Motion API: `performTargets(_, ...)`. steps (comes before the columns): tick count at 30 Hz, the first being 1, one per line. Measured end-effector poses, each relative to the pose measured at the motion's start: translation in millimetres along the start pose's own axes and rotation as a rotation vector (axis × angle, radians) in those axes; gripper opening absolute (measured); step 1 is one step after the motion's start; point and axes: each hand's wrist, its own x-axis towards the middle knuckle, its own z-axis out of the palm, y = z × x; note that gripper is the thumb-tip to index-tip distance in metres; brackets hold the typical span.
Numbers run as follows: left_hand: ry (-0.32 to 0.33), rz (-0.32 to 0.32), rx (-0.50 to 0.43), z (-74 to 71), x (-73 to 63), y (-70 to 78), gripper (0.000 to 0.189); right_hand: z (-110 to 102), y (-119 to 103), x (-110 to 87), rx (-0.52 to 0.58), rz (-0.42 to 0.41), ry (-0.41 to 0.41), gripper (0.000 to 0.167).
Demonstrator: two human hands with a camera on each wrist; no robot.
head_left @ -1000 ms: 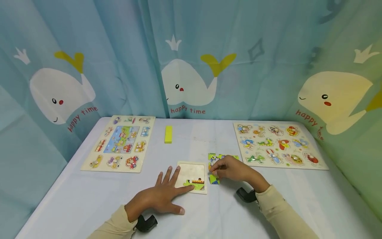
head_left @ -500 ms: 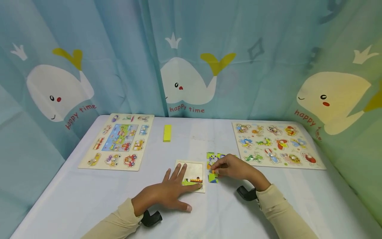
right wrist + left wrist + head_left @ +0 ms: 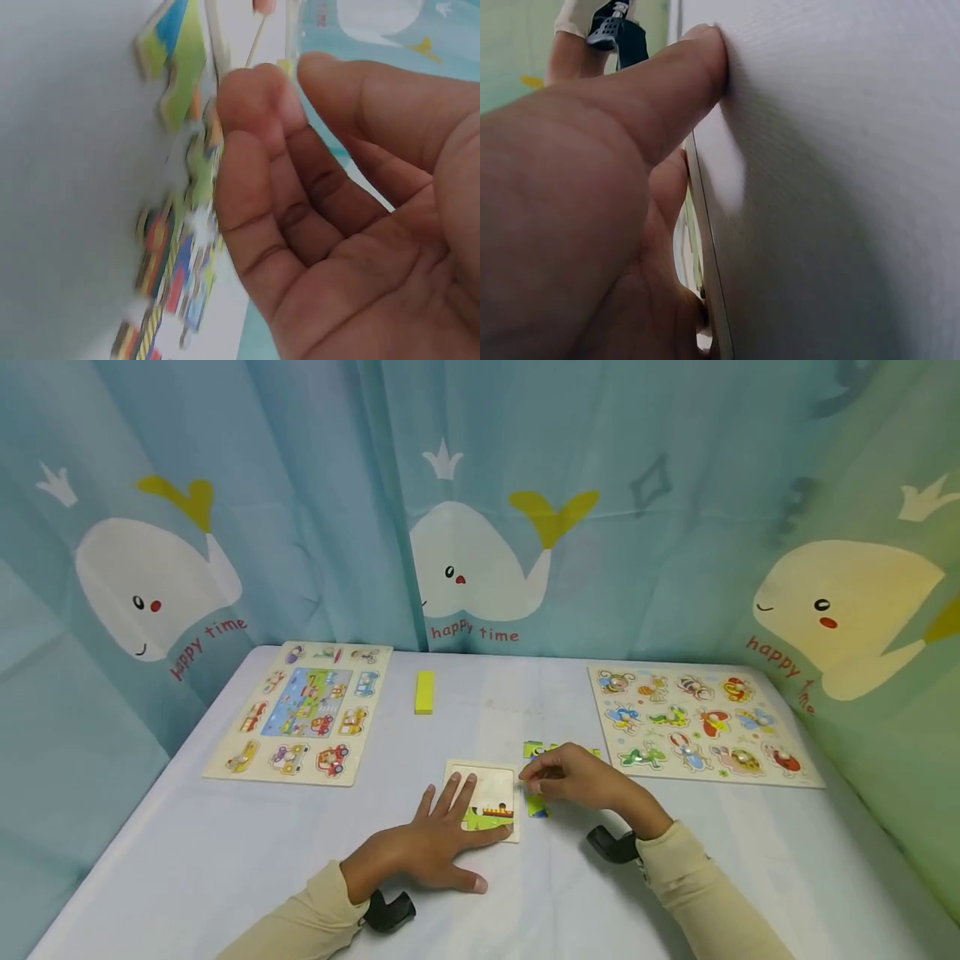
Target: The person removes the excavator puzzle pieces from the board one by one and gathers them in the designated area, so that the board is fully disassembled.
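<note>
My left hand [image 3: 431,847] lies with fingers spread across a small wooden puzzle tray [image 3: 491,777]. Inside the tray, along its lower side, sit green pieces printed with a crocodile [image 3: 489,819], partly covered by the little finger. In the left wrist view the thumb [image 3: 682,67] touches the white cloth beside the tray's edge. My right hand [image 3: 577,777] is bent over, fingertips drawn together at the tray's right edge, above loose jigsaw pieces [image 3: 537,806]. In the right wrist view the fingertips [image 3: 259,97] come close to the thumb; whether they pinch a piece is hidden.
A vehicle peg puzzle board [image 3: 285,760] lies at the back left and an insect peg puzzle board [image 3: 720,752] at the back right. Between them lies a yellow block [image 3: 424,692]. A whale-print curtain [image 3: 322,527] hangs behind the white-covered table [image 3: 225,860].
My left hand has slid rightward over the tray. The right hand has shifted slightly left, from over the loose pieces to the tray's right edge.
</note>
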Motion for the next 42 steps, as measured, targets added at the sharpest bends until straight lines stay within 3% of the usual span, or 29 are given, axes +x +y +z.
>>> performTargets(11, -0.001, -0.044, 0.027, -1.4, -1.3, 8.0, 0.072, 25.5, -17.7, 22.0, 0.083, -0.078, -0.025, 0.018)
performTargets(20, 0.008, -0.026, -0.028, -0.9, -1.5, 6.2, 0.072, 38.9, -23.3, 31.8, 0.077, -0.102, -0.065, 0.019)
performTargets(32, 0.011, -0.032, -0.026, 0.4, -1.5, 3.7, 0.072, 46.9, -24.7, 38.5, 0.111, -0.115, -0.002, 0.017)
performTargets(42, 0.020, -0.032, -0.022, 0.8, -1.8, 4.0, 0.072, 50.3, -21.9, 40.3, 0.113, -0.094, -0.096, 0.010)
